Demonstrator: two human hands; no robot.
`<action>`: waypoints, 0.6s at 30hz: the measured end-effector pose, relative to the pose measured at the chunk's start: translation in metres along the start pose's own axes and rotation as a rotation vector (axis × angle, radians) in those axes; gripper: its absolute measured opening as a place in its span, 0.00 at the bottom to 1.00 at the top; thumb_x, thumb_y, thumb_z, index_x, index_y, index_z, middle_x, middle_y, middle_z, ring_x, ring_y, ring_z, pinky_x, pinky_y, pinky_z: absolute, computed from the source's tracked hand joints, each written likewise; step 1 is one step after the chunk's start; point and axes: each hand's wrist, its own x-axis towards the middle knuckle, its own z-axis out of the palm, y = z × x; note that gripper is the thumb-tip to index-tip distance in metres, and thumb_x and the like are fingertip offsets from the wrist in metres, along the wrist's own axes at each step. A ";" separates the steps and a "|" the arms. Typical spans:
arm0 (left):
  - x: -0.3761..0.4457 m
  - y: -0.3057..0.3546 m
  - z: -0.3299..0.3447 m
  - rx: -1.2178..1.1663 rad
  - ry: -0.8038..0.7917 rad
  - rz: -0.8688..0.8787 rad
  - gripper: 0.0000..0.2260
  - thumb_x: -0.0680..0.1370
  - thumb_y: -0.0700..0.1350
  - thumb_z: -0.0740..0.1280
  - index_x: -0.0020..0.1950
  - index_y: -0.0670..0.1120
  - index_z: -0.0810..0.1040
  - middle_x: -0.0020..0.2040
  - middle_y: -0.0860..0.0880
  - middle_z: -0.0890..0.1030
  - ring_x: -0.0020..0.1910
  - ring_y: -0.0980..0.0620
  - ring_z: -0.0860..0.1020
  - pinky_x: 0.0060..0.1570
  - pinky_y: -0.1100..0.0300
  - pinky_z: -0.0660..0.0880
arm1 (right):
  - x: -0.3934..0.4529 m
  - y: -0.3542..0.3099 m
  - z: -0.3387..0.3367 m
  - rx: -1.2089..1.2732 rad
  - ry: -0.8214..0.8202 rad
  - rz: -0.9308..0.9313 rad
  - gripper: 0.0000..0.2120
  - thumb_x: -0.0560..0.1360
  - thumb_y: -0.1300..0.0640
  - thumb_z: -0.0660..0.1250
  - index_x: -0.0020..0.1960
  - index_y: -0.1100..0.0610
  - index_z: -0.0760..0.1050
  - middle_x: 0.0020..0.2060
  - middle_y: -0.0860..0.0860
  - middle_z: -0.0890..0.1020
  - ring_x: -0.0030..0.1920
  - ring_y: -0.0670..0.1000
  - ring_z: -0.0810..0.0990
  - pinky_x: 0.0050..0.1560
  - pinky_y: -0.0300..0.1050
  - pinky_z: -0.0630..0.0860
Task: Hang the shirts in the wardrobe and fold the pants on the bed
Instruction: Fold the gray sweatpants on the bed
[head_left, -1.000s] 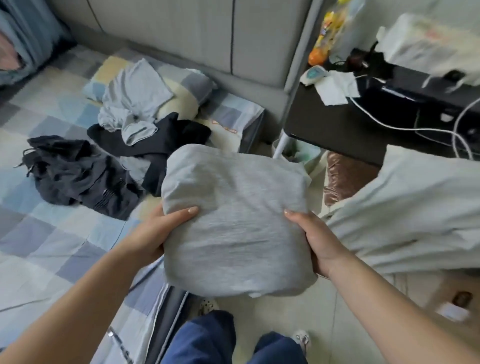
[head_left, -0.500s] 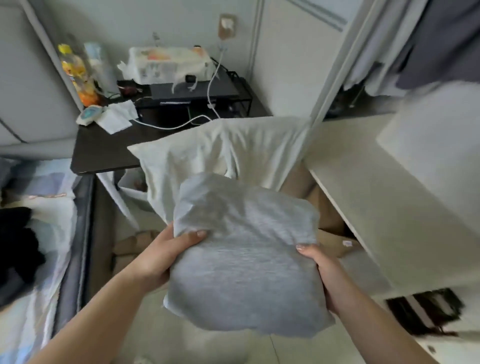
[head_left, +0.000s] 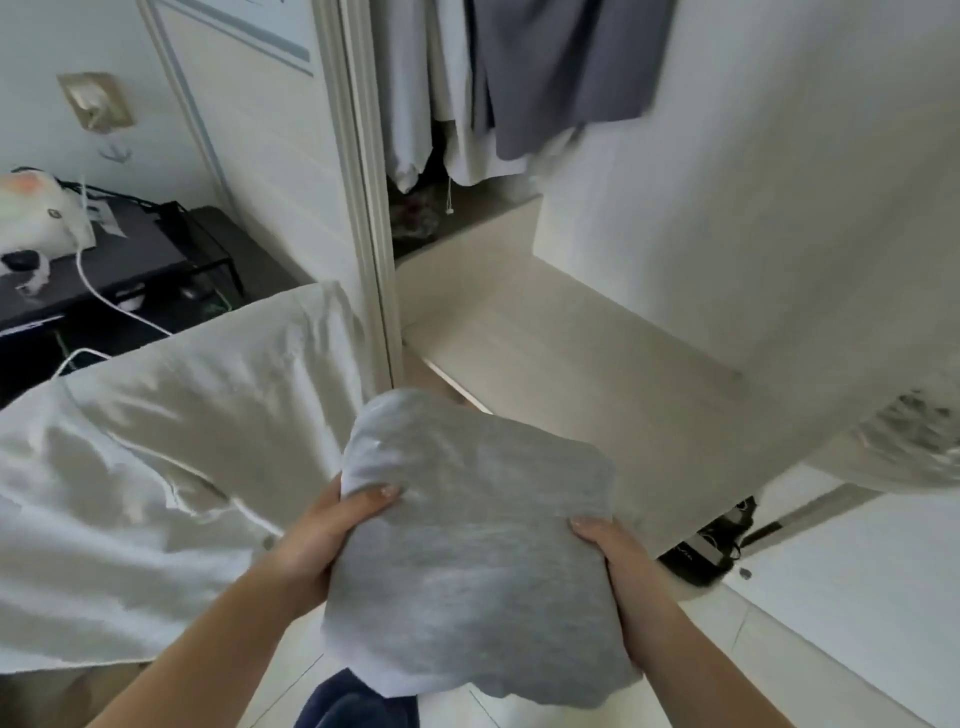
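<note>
Both hands, left hand (head_left: 317, 540) and right hand (head_left: 613, 556), grasp the folded grey garment (head_left: 467, 551) by its sides, in mid-air before the open wardrobe (head_left: 571, 332). Risk: loose side grip lets folds sag open before the shelf.

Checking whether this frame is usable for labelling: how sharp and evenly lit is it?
Head view: the folded grey garment and both hands, left hand and right hand, are fairly sharp; the hanging clothes are motion-smeared; the door frame bows from wide-angle distortion; lighting is soft daylight, without harsh glare.
</note>
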 end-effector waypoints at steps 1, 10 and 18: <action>0.017 0.002 0.001 -0.001 0.007 -0.017 0.41 0.49 0.51 0.82 0.60 0.45 0.77 0.52 0.41 0.84 0.49 0.41 0.83 0.39 0.52 0.81 | 0.009 -0.002 -0.001 0.015 0.028 -0.015 0.14 0.73 0.61 0.65 0.58 0.61 0.75 0.45 0.61 0.84 0.43 0.61 0.84 0.42 0.53 0.80; 0.219 0.046 0.016 0.101 -0.119 -0.237 0.25 0.64 0.42 0.75 0.60 0.48 0.75 0.47 0.43 0.85 0.44 0.43 0.84 0.40 0.50 0.82 | 0.131 -0.035 -0.007 0.196 0.363 -0.016 0.12 0.75 0.60 0.64 0.58 0.56 0.75 0.46 0.59 0.84 0.43 0.61 0.84 0.40 0.52 0.79; 0.371 0.068 0.060 0.236 -0.367 -0.358 0.22 0.65 0.43 0.72 0.58 0.45 0.77 0.48 0.43 0.85 0.47 0.42 0.83 0.45 0.48 0.81 | 0.216 -0.075 -0.036 0.372 0.468 -0.074 0.24 0.68 0.55 0.67 0.64 0.54 0.72 0.54 0.62 0.81 0.50 0.63 0.82 0.47 0.58 0.78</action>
